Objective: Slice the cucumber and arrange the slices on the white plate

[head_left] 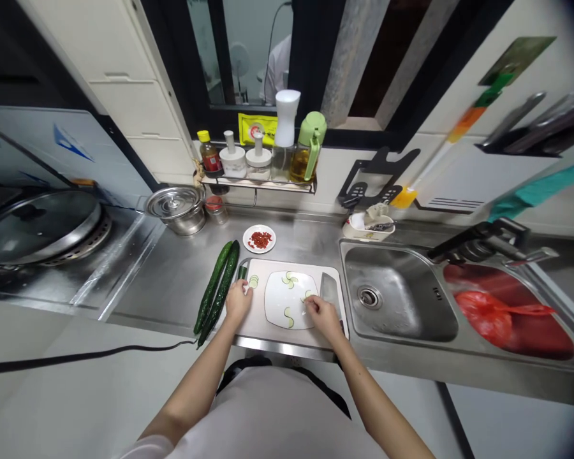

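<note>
A white cutting board (pixel 256 322) lies on the steel counter in front of me. On it rests a square white plate (pixel 287 299) with green markings. My left hand (pixel 238 299) rests curled on the board's left part, beside a few cucumber slices (pixel 253 280) and a cucumber stub (pixel 242 272). My right hand (pixel 321 313) is at the plate's right edge, fingers pinched on a cucumber slice (pixel 308 295). A cleaver (pixel 330 290) lies flat on the board just right of the plate. Two whole cucumbers (pixel 217 287) lie left of the board.
A small dish of chopped red chilli (pixel 259 239) sits behind the board. A steel sink (pixel 397 293) is to the right, with a red basin and red bag (pixel 488 312) beyond. A lidded pot (pixel 176 209), a wok lid (pixel 38 223) and a condiment shelf (pixel 258 182) stand behind.
</note>
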Motion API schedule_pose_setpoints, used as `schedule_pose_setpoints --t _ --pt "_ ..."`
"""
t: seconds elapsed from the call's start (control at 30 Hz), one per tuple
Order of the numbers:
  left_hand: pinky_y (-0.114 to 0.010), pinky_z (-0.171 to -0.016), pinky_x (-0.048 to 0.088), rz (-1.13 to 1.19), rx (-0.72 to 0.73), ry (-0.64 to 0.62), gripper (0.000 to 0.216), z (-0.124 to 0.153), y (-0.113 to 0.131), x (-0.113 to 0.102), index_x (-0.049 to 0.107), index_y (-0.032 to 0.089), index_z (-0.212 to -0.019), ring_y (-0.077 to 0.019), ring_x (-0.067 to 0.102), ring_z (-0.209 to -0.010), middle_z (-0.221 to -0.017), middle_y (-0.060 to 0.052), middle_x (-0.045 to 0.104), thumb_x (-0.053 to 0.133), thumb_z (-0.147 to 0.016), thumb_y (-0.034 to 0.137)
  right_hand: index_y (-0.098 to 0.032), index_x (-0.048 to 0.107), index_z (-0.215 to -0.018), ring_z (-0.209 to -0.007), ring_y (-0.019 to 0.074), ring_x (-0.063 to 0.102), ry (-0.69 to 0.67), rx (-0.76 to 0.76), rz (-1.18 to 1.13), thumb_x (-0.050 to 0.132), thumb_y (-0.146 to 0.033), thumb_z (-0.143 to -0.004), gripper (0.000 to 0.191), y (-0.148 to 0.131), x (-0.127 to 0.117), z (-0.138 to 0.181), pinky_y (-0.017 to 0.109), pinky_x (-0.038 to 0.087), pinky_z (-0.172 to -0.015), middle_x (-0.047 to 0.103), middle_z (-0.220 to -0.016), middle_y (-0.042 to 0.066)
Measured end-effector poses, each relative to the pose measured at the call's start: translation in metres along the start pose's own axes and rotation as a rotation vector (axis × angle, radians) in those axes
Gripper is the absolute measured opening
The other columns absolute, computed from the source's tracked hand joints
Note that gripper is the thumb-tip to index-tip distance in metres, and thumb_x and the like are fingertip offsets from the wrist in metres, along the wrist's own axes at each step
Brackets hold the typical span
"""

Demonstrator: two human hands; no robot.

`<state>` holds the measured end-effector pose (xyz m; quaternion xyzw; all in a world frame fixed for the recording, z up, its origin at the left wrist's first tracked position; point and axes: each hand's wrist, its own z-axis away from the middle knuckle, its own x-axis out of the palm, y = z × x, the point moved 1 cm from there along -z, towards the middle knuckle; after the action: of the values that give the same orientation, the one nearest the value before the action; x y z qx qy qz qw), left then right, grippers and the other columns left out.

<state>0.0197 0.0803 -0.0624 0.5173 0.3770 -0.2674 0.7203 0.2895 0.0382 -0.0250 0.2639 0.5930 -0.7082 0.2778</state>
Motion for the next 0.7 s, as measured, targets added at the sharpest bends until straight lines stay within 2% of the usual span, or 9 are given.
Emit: schedule_pose_setpoints --t 0.3,0.43,0.57,0.7 --pt "-0.029 -0.075 0.04 -0.053 -0.017 -0.053 0.03 -0.0089 0.0042 0.0097 0.059 0.016 -0.109 -0.0222 0.064 -0.085 -0.091 -0.01 0.068 0.055 -0.085 0.035 -0.019 0.067 -0.084 -0.057 0.0168 0.053 -0.006 -0.032 -0.029 0.042 -0.039 -0.082 0.032 -0.0015 -0.0013 0.0038 0.026 0.037 -0.058 0.058 -0.058 0.001" --pt "-0.029 -0.075 0.039 -0.053 -0.023 -0.05 0.027 -0.009 0.0057 0.0091 0.059 0.015 -0.107 -0.0231 0.064 -0.088 -0.092 -0.011 0.068 0.055 -0.086 0.032 -0.019 0.067 -0.083 -0.056 0.0165 0.052 -0.025 -0.021 -0.019 0.042 -0.037 -0.082 0.031 -0.002 -0.0022 0.0053 0.025 0.037 -0.057 0.057 -0.057 0.0" --pt "-0.028 -0.075 0.04 -0.024 -0.026 -0.027 0.021 -0.0093 0.0062 0.0098 0.06 0.016 -0.101 -0.0212 0.063 -0.085 -0.095 -0.01 0.067 0.056 -0.084 0.028 -0.02 0.067 -0.081 -0.056 0.0164 0.052 -0.039 -0.015 -0.003 0.043 -0.038 -0.082 0.03 -0.0051 -0.0009 0.0066 0.025 0.036 -0.057 0.057 -0.057 0.0" --pt "-0.026 -0.072 0.04 0.036 -0.016 0.017 0.01 -0.0104 0.0077 0.0101 0.061 0.017 -0.088 -0.0179 0.062 -0.081 -0.094 -0.008 0.066 0.057 -0.082 0.024 -0.02 0.067 -0.081 -0.057 0.0164 0.051 -0.058 -0.029 -0.025 0.043 -0.038 -0.082 0.03 -0.0078 0.0018 0.0068 0.025 0.035 -0.057 0.055 -0.057 0.0"
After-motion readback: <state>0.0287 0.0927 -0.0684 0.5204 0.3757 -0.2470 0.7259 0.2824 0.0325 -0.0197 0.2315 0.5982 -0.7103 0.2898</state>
